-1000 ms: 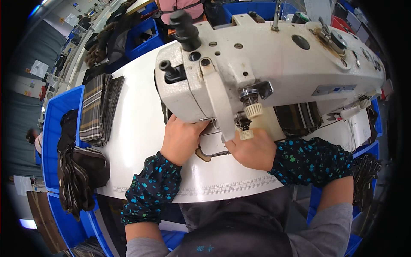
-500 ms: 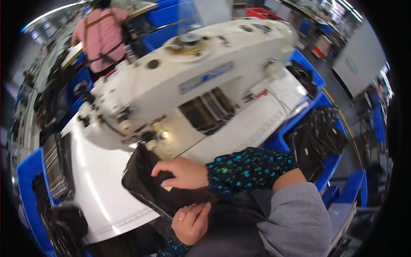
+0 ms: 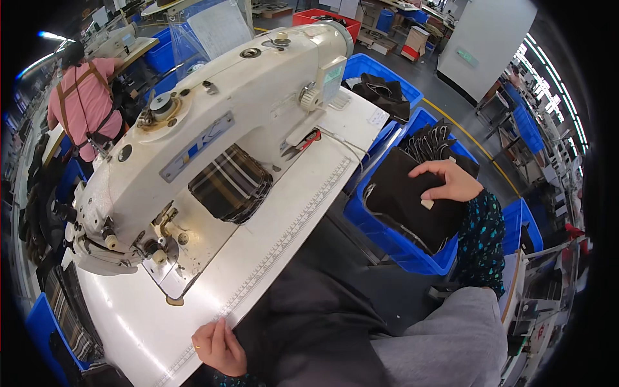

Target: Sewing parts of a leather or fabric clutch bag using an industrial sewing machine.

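Note:
My right hand (image 3: 454,182) is over the blue bin on the right, closed on a dark brown fabric piece (image 3: 407,193) with a light-edged border. Its thumb and forefinger curve across the cloth, and a small cream tab (image 3: 427,204) shows at the thumb tip. The piece covers part of a stack of similar dark pieces (image 3: 429,140). At the front edge of the white sewing table (image 3: 277,258), my left hand (image 3: 220,348) rests with curled fingers pressed together and nothing visible in them. The white sewing machine (image 3: 213,122) stands across the table.
Plaid fabric pieces (image 3: 231,184) lie stacked under the machine's arm. Red-handled snips (image 3: 302,144) are near the handwheel. Another blue bin (image 3: 380,68) with dark cloth stands beyond the blue bin (image 3: 412,258). At far left is a person in pink (image 3: 87,103).
The dark piece has gone from beside the needle to the right-hand bin with my right hand. My left hand has let go of it and moved left to the table edge. The view has turned right.

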Demonstrator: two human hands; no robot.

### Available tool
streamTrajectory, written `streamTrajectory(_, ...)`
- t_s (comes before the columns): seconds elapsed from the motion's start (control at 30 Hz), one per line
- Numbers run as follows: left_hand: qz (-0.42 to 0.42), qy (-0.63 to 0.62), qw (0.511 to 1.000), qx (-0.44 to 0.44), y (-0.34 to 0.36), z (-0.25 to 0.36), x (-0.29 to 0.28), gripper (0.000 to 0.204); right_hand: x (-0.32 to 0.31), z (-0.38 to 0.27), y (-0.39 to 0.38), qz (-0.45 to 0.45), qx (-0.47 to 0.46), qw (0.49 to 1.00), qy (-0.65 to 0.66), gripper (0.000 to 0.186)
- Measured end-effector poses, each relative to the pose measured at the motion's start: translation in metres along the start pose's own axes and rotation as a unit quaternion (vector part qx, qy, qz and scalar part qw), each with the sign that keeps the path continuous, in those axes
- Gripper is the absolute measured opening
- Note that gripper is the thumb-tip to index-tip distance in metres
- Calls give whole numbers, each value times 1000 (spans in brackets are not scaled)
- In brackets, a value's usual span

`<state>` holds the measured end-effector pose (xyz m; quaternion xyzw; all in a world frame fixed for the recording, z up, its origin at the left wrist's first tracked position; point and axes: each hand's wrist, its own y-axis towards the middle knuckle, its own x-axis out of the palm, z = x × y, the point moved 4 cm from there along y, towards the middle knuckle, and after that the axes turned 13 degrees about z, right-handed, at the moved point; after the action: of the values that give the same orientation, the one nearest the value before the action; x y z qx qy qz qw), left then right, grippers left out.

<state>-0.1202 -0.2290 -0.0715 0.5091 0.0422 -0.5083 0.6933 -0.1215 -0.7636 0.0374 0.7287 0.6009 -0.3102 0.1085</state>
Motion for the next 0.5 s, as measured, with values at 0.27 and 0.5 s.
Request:
streamTrajectory(0.27, -7, 59, 998, 0, 10, -2, -8, 27, 96, 193, 42, 271, -159, 912, -264, 88)
streamTrajectory(0.5, -32, 19, 998, -59, 43, -47, -46, 34, 46, 167, 45, 382, -233, 840, -307, 38)
